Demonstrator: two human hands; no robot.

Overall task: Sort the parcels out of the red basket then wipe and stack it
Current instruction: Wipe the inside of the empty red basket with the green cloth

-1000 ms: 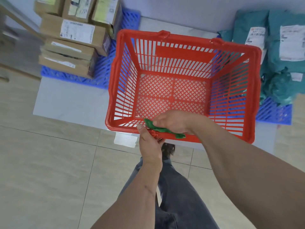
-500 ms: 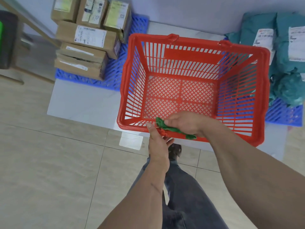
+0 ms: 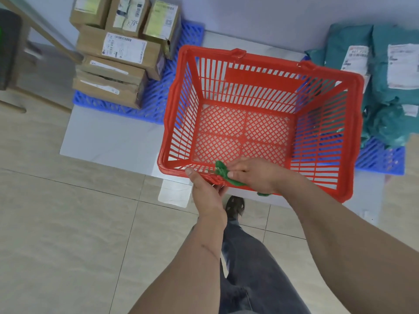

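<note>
The red basket is held up in front of me, tilted, with nothing inside it. My left hand grips its near rim from below, thumb on top. My right hand presses a bunched green cloth against the same near rim, just right of the left hand. Cardboard box parcels are stacked on a blue pallet at the back left. Teal bag parcels lie piled on another blue pallet at the back right.
A pale grey mat covers the floor between the blue pallet on the left and the blue pallet on the right. A wooden frame leg and a dark object stand at far left. My leg and shoe are below the basket on beige tiles.
My view has shifted so the basket sits further right in frame. My right hand with the cloth has slid slightly along the near rim; my left hand keeps its grip.
</note>
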